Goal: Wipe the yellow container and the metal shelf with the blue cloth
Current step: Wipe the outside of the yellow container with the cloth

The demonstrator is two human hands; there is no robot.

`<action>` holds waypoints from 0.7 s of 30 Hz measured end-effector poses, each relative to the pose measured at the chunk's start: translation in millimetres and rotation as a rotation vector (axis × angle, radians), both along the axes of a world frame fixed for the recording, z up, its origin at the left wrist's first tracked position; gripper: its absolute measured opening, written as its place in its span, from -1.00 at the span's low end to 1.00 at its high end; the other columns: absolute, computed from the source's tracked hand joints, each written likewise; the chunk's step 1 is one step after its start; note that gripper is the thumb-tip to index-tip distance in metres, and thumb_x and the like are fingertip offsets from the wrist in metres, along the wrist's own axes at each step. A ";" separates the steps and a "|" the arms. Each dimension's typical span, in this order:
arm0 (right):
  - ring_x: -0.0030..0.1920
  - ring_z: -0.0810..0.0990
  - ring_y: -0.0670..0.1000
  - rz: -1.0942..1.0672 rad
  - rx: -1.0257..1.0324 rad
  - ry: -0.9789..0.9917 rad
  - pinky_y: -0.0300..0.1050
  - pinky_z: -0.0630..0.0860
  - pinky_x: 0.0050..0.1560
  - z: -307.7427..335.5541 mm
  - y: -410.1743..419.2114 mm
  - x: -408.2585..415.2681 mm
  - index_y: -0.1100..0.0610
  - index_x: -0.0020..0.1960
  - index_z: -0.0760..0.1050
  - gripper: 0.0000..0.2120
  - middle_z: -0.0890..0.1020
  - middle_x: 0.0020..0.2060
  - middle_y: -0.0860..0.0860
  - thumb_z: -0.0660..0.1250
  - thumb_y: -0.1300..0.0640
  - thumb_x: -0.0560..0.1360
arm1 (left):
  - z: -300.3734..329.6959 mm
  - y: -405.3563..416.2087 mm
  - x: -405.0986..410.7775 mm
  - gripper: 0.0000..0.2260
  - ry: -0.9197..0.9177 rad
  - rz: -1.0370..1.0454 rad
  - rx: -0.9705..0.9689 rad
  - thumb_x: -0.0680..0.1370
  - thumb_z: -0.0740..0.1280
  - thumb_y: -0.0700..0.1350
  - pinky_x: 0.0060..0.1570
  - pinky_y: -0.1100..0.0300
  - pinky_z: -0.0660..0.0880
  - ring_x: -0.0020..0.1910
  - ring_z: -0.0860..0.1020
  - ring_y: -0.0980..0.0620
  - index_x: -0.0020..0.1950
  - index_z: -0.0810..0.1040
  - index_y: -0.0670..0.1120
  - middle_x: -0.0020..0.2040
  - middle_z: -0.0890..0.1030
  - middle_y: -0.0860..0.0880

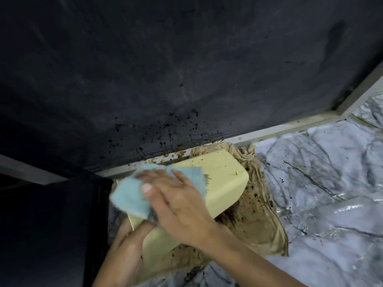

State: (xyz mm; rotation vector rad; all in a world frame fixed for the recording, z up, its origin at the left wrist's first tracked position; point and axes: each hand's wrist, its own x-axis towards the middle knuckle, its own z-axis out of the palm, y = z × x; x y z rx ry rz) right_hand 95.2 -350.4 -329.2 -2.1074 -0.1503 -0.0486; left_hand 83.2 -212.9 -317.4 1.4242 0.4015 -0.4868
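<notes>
The pale yellow container [223, 179] lies upside down and tilted on a stained beige rag, with small dark specks on its bottom. My right hand [178, 201] presses the blue cloth [132, 195] flat on the container's near left part. My left hand [128, 239] grips the container's lower left edge from underneath, partly hidden by the right forearm. The metal shelf rim [279, 129] runs diagonally behind the container.
A dirty beige rag [257, 230] with brown stains lies under the container. Crumpled silver foil [323, 183] covers the surface to the right. A dark spattered wall [165, 79] rises behind. Brown crumbs [178, 155] sit along the rim. A dark panel [51, 235] is at left.
</notes>
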 end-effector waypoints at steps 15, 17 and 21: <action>0.57 -0.33 0.00 -0.071 -0.444 0.228 0.15 -0.32 0.54 -22.3 -23.8 5.2 -0.19 0.58 -0.14 -0.47 -0.13 0.60 -0.16 -0.28 -0.24 0.64 | -12.8 10.5 -6.1 -0.25 -0.051 -0.097 0.093 0.00 0.69 0.23 0.25 -0.03 0.56 0.17 0.72 -0.01 0.18 0.72 0.10 0.15 0.78 -0.02; 0.59 -0.27 -0.04 0.118 -0.332 0.130 0.12 -0.34 0.53 -2.8 17.1 8.5 -0.19 0.59 -0.04 -0.51 -0.04 0.61 -0.15 -0.20 -0.18 0.67 | -10.7 8.3 -4.8 -0.14 -0.060 -0.134 0.079 0.02 0.71 0.20 0.13 0.10 0.64 0.24 0.69 0.01 0.30 0.64 0.06 0.22 0.75 -0.04; 0.60 -0.10 -0.09 0.095 -0.338 0.076 0.07 -0.23 0.56 -13.8 -0.7 10.3 -0.28 0.55 0.05 -0.51 0.08 0.60 -0.20 -0.10 -0.28 0.63 | -8.1 10.3 -6.6 -0.51 -0.055 -0.158 0.111 0.34 0.63 -0.10 0.23 0.01 0.56 0.22 0.70 0.05 0.26 0.67 0.08 0.20 0.76 0.01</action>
